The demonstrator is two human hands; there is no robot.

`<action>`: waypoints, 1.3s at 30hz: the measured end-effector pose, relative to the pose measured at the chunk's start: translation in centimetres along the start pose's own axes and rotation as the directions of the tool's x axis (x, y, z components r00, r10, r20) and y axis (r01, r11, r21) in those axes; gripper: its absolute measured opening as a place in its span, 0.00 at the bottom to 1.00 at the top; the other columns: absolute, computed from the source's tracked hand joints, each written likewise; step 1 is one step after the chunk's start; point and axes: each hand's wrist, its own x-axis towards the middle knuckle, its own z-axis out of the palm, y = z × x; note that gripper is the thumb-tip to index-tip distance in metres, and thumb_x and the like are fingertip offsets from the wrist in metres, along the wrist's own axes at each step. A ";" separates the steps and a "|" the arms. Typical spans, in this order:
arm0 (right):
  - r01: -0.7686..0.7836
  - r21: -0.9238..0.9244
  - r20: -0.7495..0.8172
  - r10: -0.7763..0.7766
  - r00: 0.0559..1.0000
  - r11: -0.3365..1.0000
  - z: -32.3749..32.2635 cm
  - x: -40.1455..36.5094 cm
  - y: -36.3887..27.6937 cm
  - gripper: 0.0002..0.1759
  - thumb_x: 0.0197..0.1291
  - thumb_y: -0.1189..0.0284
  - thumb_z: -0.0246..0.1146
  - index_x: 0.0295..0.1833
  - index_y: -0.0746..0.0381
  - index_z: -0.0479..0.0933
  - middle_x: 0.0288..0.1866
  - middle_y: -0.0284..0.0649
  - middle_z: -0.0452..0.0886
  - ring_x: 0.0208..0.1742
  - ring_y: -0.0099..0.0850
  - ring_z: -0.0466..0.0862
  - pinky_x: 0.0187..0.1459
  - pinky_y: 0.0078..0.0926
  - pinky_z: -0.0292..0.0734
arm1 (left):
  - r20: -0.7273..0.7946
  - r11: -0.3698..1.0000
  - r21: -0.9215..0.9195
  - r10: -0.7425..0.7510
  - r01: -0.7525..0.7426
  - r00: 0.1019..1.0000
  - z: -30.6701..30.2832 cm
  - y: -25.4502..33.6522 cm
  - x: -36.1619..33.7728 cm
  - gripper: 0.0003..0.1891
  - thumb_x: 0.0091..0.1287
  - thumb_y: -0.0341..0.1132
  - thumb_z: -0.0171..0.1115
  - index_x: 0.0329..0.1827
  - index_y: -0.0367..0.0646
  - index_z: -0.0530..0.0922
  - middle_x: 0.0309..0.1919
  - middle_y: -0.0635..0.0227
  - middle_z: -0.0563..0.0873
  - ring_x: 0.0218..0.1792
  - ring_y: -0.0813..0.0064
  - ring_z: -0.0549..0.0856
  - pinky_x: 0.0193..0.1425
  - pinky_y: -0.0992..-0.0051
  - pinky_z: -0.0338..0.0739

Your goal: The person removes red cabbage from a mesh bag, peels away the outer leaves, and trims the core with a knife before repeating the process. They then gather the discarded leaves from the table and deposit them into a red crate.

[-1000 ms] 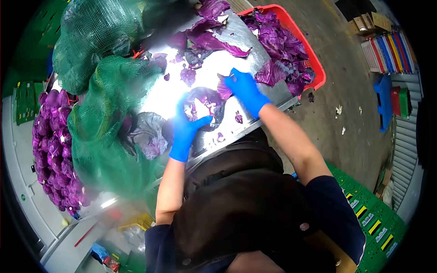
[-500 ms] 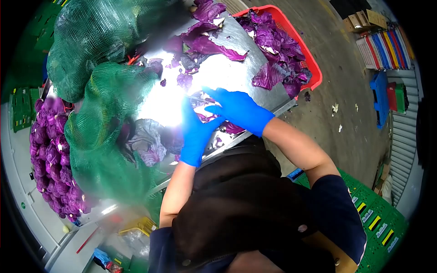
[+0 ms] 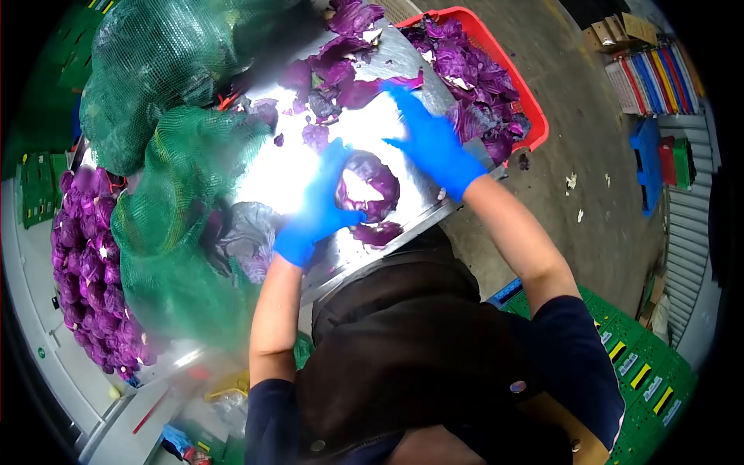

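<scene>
Blue gloves cover both hands near the middle of the head view, over a bright metal table [image 3: 415,66]. The left hand [image 3: 316,203] curves along the left side of a purple cabbage [image 3: 384,180], which sits at the centre of the frame with a pale patch showing on it. Its thumb lies at the cabbage's lower edge and its fingers reach up the far side; how firmly it grips, I cannot tell. Right of centre, the right hand [image 3: 435,143] is open, thumb spread from the fingers, apart from the cabbage. Its fingertips are close to a long purple leaf [image 3: 360,93]; whether they touch it is unclear.

Just below the cabbage lies a torn leaf piece [image 3: 377,233]. Greyish outer leaves [image 3: 252,232] lie left of the left hand, beside a green net [image 3: 167,205]. A full net sack [image 3: 167,66] fills the upper left, with piled cabbages [image 3: 89,267] at the left edge. At upper right, a red crate [image 3: 540,128] holds a heap of purple leaves [image 3: 477,70].
</scene>
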 end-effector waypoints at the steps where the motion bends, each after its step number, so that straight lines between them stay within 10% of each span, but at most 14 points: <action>1: 0.043 0.071 0.089 -0.049 0.995 0.997 0.2 -1.2 -1.4 0.32 0.61 0.61 0.66 0.69 0.55 0.68 0.52 0.49 0.82 0.48 0.42 0.84 0.49 0.36 0.79 | -0.022 0.999 -0.049 -0.007 0.006 1.000 0.0 -0.1 0.3 0.53 0.47 0.38 0.78 0.76 0.40 0.55 0.71 0.53 0.64 0.72 0.60 0.64 0.74 0.66 0.61; 2: -0.078 0.136 0.359 0.024 0.933 0.988 0.4 -2.1 -1.9 0.33 0.59 0.60 0.67 0.69 0.56 0.68 0.55 0.48 0.80 0.51 0.41 0.83 0.51 0.34 0.78 | -0.042 0.995 -0.095 -0.017 0.013 0.999 0.0 -0.3 0.6 0.52 0.49 0.38 0.77 0.76 0.39 0.55 0.72 0.53 0.64 0.73 0.60 0.63 0.75 0.66 0.59; 3: 0.015 0.313 0.149 -0.065 0.987 0.950 3.1 -3.2 0.1 0.36 0.57 0.58 0.69 0.69 0.56 0.69 0.56 0.46 0.79 0.52 0.38 0.82 0.52 0.32 0.77 | -0.195 0.991 0.075 0.122 -0.109 0.973 0.5 -0.4 0.2 0.51 0.50 0.38 0.75 0.76 0.38 0.54 0.72 0.53 0.63 0.73 0.59 0.63 0.75 0.65 0.58; 6: -0.180 0.225 0.247 0.123 0.961 0.958 1.7 -3.3 -2.3 0.36 0.58 0.52 0.67 0.69 0.56 0.69 0.61 0.47 0.77 0.56 0.45 0.80 0.57 0.38 0.76 | -0.260 0.963 0.223 -0.090 0.151 0.961 4.2 2.1 -0.1 0.57 0.46 0.44 0.79 0.75 0.32 0.52 0.71 0.44 0.62 0.71 0.50 0.64 0.74 0.59 0.59; 14: 0.075 -0.210 0.222 -0.028 0.975 0.975 2.4 -4.3 -3.5 0.40 0.66 0.52 0.56 0.76 0.61 0.53 0.66 0.56 0.70 0.33 0.44 0.86 0.31 0.39 0.82 | -0.257 0.957 -0.032 -0.288 0.289 0.923 3.3 5.7 2.8 0.49 0.43 0.42 0.80 0.67 0.30 0.61 0.44 0.56 0.79 0.35 0.70 0.82 0.39 0.69 0.80; 16: 0.092 -0.262 0.245 -0.025 0.969 0.961 2.8 -3.7 -3.4 0.39 0.66 0.54 0.57 0.75 0.63 0.53 0.66 0.58 0.69 0.33 0.44 0.86 0.30 0.39 0.82 | -0.320 0.979 0.131 -0.106 0.155 0.941 3.6 4.0 3.1 0.48 0.43 0.41 0.80 0.66 0.31 0.62 0.40 0.60 0.79 0.29 0.76 0.79 0.33 0.72 0.79; 19: 0.235 -0.400 0.405 -0.060 0.912 0.886 2.0 -2.1 -3.7 0.41 0.61 0.49 0.61 0.72 0.63 0.59 0.59 0.56 0.76 0.40 0.47 0.86 0.39 0.43 0.82 | -0.330 0.951 0.225 -0.130 0.212 0.935 3.8 2.8 2.8 0.53 0.41 0.45 0.81 0.68 0.31 0.60 0.48 0.53 0.79 0.41 0.65 0.82 0.45 0.65 0.80; 23: -0.366 0.091 0.386 0.306 0.870 0.926 2.2 2.0 -0.9 0.39 0.59 0.46 0.61 0.68 0.61 0.66 0.53 0.55 0.80 0.49 0.51 0.83 0.51 0.45 0.77 | -0.325 0.887 0.426 -0.034 0.178 0.945 5.1 1.8 0.8 0.63 0.38 0.49 0.82 0.75 0.33 0.52 0.68 0.43 0.65 0.67 0.49 0.69 0.69 0.57 0.67; 26: -0.230 -0.156 0.214 0.260 0.942 0.961 3.7 1.9 -0.6 0.33 0.58 0.50 0.63 0.63 0.61 0.73 0.54 0.56 0.80 0.51 0.51 0.82 0.52 0.43 0.76 | -0.341 0.949 0.222 -0.142 0.226 0.929 4.2 2.3 0.7 0.64 0.38 0.49 0.83 0.75 0.33 0.51 0.67 0.44 0.66 0.66 0.50 0.70 0.69 0.59 0.67; 28: -0.310 0.051 -0.016 0.311 0.950 0.949 4.7 1.5 2.1 0.29 0.57 0.52 0.64 0.56 0.63 0.76 0.48 0.55 0.82 0.50 0.51 0.82 0.50 0.44 0.77 | -0.280 0.973 0.166 -0.111 0.162 0.954 3.3 1.2 0.1 0.65 0.37 0.50 0.83 0.75 0.34 0.51 0.68 0.47 0.65 0.68 0.52 0.68 0.71 0.60 0.65; 30: -0.449 -0.133 0.109 0.464 0.879 0.883 3.2 2.1 4.2 0.29 0.59 0.56 0.64 0.62 0.62 0.72 0.44 0.52 0.83 0.46 0.51 0.83 0.46 0.45 0.77 | -0.203 0.966 0.245 -0.034 0.085 0.979 2.7 0.4 0.2 0.65 0.37 0.50 0.83 0.76 0.36 0.52 0.69 0.49 0.65 0.69 0.53 0.67 0.72 0.60 0.64; 32: -0.260 -0.144 -0.054 0.255 0.965 0.955 3.0 1.0 4.1 0.33 0.62 0.57 0.62 0.69 0.59 0.65 0.45 0.52 0.83 0.45 0.51 0.83 0.45 0.45 0.78 | -0.115 0.959 0.281 0.005 0.027 0.993 2.0 0.7 0.8 0.63 0.38 0.46 0.83 0.76 0.39 0.52 0.70 0.51 0.63 0.70 0.54 0.66 0.73 0.61 0.64; 35: -0.080 -0.049 0.201 0.089 0.976 0.996 0.2 -0.5 -2.6 0.36 0.63 0.54 0.62 0.74 0.54 0.60 0.55 0.49 0.80 0.48 0.47 0.84 0.48 0.40 0.79 | 0.043 0.934 0.346 0.074 -0.084 0.996 0.9 0.2 1.8 0.64 0.36 0.42 0.84 0.76 0.38 0.51 0.71 0.48 0.60 0.72 0.53 0.62 0.75 0.59 0.59; 39: 0.069 0.026 0.255 -0.074 0.964 0.997 1.6 -2.6 -2.6 0.37 0.64 0.52 0.60 0.74 0.53 0.59 0.59 0.48 0.78 0.47 0.45 0.84 0.46 0.39 0.80 | -0.313 0.996 -0.016 -0.083 0.082 0.946 3.7 1.4 1.9 0.51 0.45 0.43 0.80 0.70 0.36 0.61 0.63 0.49 0.69 0.64 0.52 0.70 0.66 0.58 0.67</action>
